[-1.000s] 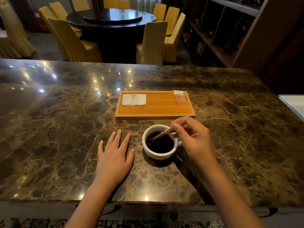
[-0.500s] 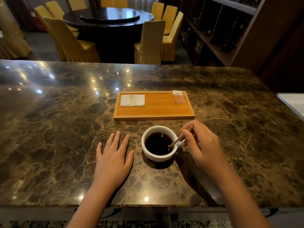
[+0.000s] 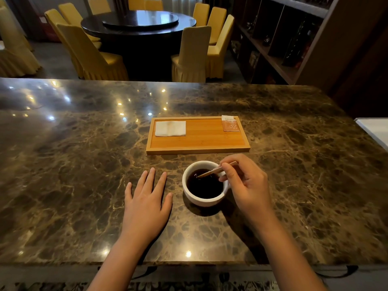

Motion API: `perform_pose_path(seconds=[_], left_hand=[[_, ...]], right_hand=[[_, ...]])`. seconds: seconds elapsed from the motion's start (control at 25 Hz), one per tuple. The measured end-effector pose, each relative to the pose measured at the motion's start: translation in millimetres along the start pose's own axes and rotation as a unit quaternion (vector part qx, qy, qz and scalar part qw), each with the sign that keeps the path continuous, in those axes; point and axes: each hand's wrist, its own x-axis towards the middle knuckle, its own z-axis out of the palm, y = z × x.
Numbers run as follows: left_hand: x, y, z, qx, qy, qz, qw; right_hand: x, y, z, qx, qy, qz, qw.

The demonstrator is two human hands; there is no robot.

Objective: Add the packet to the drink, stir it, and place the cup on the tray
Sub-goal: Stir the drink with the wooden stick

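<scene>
A white cup [image 3: 194,198] of dark drink stands on the marble counter, just in front of the wooden tray [image 3: 198,151]. My right hand [image 3: 247,185] pinches a thin wooden stir stick [image 3: 212,172] whose tip dips into the drink at the cup's far side. The hand hides the cup's handle. My left hand [image 3: 147,203] lies flat on the counter left of the cup, fingers spread, holding nothing. An orange and white packet [image 3: 230,123] lies on the tray's far right corner.
A folded white napkin [image 3: 170,128] lies on the tray's left end. The marble counter [image 3: 73,164] stretches wide on both sides. A white surface [image 3: 375,131] sits at the right edge. Beyond the counter are a round dark table, yellow chairs and shelves.
My right hand has swung the stir stick round in the cup: its tip went from the middle to the right rim and now to the far side. The left hand stayed flat.
</scene>
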Motion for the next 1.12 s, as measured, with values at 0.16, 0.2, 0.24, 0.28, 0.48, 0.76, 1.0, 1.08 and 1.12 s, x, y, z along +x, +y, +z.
perform_pose_path(seconds=[0.16,0.2,0.24,0.28,0.48,0.76,1.0,1.08,1.12], left_hand=[[0,0,0,-0.001,0.001,0.0,1.0],[0,1,-1,-0.001,0.0,0.001,1.0],[0,1,-1,-0.002,0.0,0.001,1.0],[0,1,-1,-0.004,-0.001,0.001,1.0],[0,1,-1,-0.004,-0.003,-0.001,1.0],[0,1,-2,0.001,-0.007,-0.002,1.0],[0,1,-2,-0.001,-0.01,0.0,1.0],[0,1,-1,-0.003,-0.007,0.002,1.0],[0,1,-1,-0.005,-0.004,0.003,1.0]], right_hand=[[1,3,-10,-0.071,0.005,-0.036,0.997],[1,3,-14,-0.092,0.001,-0.051,0.994],[0,3,-17,-0.11,-0.004,-0.063,0.992],[0,1,-20,-0.123,-0.01,-0.071,0.99],[-6,-9,-24,-0.132,-0.044,-0.063,0.988],[-9,-8,-4,0.031,-0.028,0.024,0.999],[-2,3,1,0.001,0.037,0.018,0.999],[-1,5,-5,-0.022,0.042,0.011,0.999],[-1,5,-8,-0.03,0.042,0.004,0.999]])
